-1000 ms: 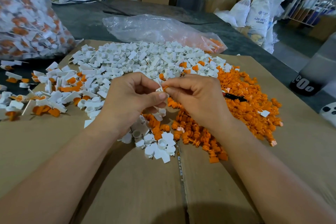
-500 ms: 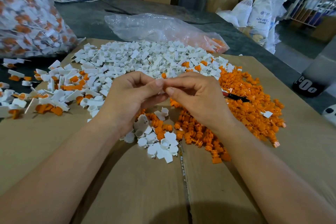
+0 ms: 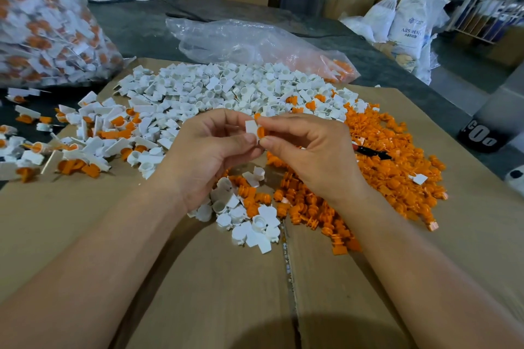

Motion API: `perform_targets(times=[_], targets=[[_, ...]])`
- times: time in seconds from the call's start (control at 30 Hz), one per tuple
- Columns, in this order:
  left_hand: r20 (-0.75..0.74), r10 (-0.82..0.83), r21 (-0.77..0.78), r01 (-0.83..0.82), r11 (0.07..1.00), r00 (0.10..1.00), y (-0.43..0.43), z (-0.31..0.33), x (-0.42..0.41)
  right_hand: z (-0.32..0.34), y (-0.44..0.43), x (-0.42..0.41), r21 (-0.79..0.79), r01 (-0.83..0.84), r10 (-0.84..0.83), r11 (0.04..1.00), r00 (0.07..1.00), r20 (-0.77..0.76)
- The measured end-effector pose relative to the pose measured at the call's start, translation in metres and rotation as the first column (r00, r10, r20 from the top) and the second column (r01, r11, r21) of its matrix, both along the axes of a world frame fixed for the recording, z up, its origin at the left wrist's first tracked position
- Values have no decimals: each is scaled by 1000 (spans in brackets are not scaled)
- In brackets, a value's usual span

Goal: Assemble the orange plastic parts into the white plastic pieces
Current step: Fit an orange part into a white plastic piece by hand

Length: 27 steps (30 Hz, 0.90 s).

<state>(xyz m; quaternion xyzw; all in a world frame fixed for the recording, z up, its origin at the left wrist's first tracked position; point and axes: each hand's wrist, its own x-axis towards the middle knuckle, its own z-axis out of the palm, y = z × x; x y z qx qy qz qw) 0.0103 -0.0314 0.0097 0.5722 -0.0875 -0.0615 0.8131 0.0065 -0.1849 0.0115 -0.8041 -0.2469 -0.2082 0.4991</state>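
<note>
My left hand pinches a small white plastic piece between thumb and fingers. My right hand meets it fingertip to fingertip and grips an orange plastic part that sits against the white piece. Both are held above flat cardboard. A wide pile of white pieces lies behind the hands. A pile of orange parts spreads to the right. Joined white-and-orange pieces lie to the left.
A big clear bag of joined pieces stands at the far left. A nearly flat clear bag lies behind the white pile. A black-and-red pen rests among the orange parts. Cardboard boxes and white sacks stand in the background.
The hands have lifted slightly and the fingers have spread a little, so the white piece with the orange part against it now shows between the fingertips.
</note>
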Motion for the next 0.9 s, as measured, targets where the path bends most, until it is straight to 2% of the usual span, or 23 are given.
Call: perform_targets(times=[0.27,0.5,0.73,0.9], targets=[[43,108,126,-113,986,993,-1,1,-3,-2,-1,3,-52,-57,59,997,998,29],[63,148,198,-157,968,987,-2,2,-4,-5,-1,4,-22,-77,77,997,997,23],[22,126,189,-128,974,992,-1,4,-4,-3,-1,3,1,-89,89,996,995,-43],[11,111,186,-111,976,994,-1,3,-3,-1,1,3,5,-73,73,997,997,-25]])
